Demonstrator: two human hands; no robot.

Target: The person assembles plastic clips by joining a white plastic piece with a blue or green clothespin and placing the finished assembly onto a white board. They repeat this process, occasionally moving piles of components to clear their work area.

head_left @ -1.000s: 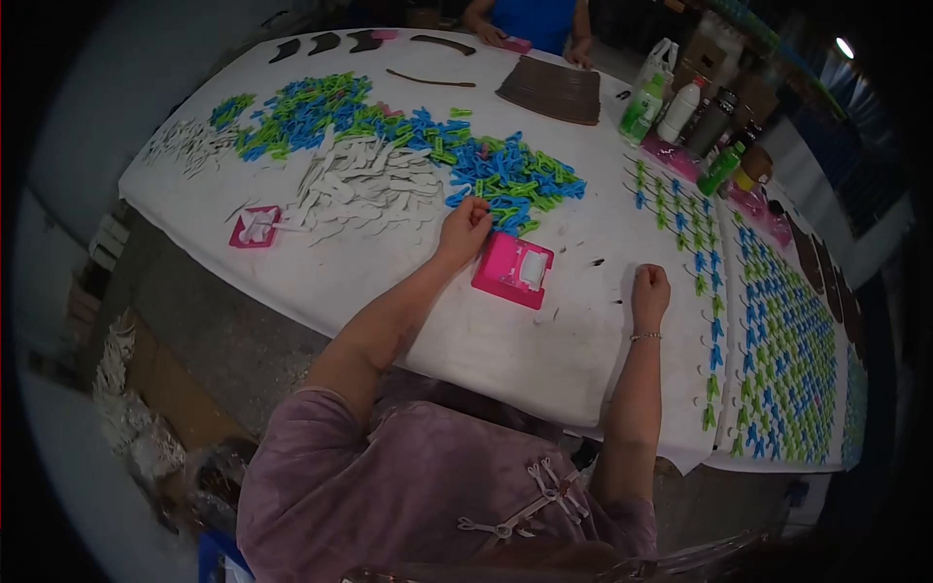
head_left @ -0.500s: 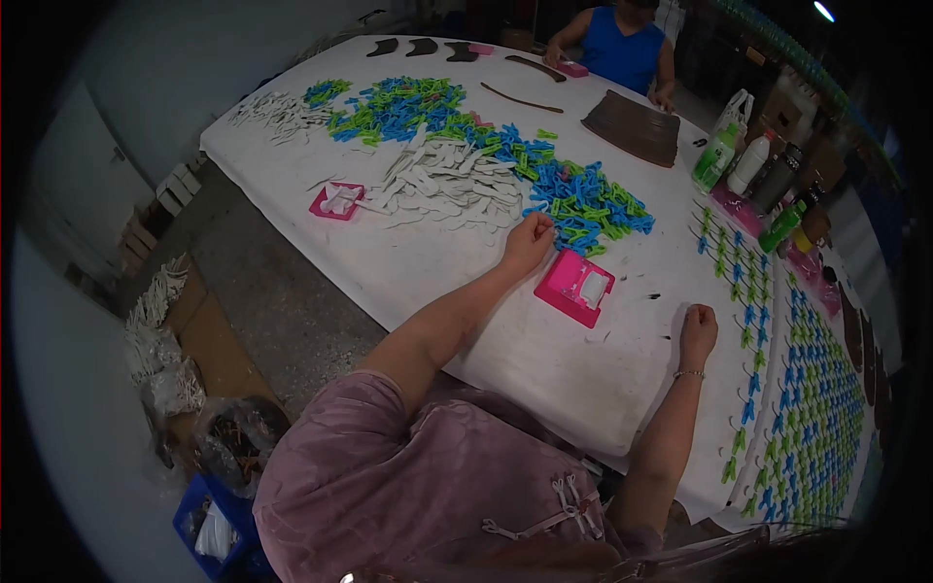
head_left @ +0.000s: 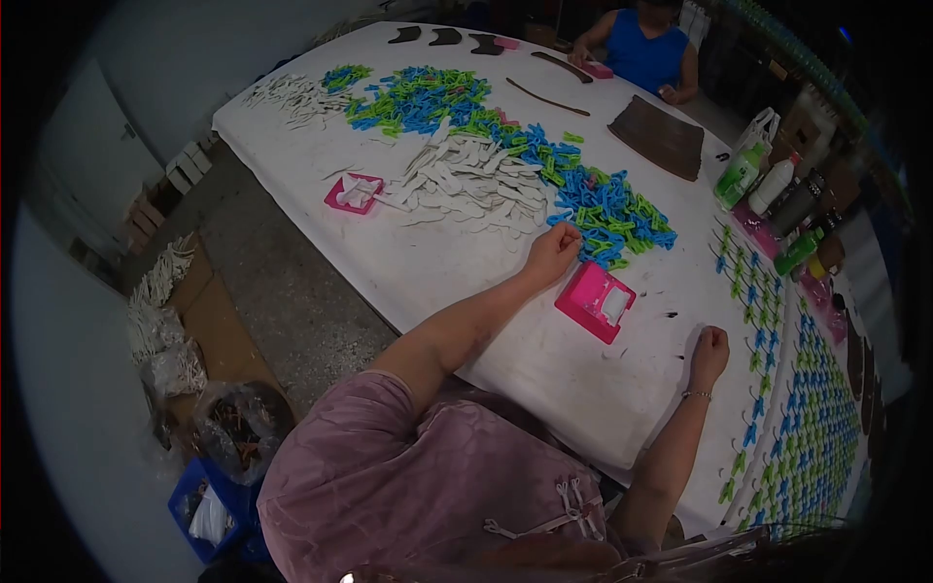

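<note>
My left hand (head_left: 552,255) is closed, with its fingertips at the near edge of a pile of blue and green plastic clips (head_left: 607,199). What it pinches, if anything, is too small to make out. Just to its right lies a pink tray (head_left: 581,299) with a white pad (head_left: 615,303) in it. Further right, my right hand (head_left: 709,355) rests closed above the white table, and its inner fingers are hidden. Beside that hand runs a row of paired blue and green clips (head_left: 753,335). A heap of flat white strips (head_left: 476,180) lies beyond my left hand.
Another pink tray (head_left: 342,194) holds white material. Across the table sits a person in a blue top (head_left: 649,53), near a brown curved sheet (head_left: 661,136). Bottles (head_left: 773,185) stand at the right. A blue crate (head_left: 185,505) sits on the floor at left.
The whole view has shifted, so the table appears further right. My left hand keeps its place by the clips and tray. The co-worker's hand has drawn back from the brown sheet.
</note>
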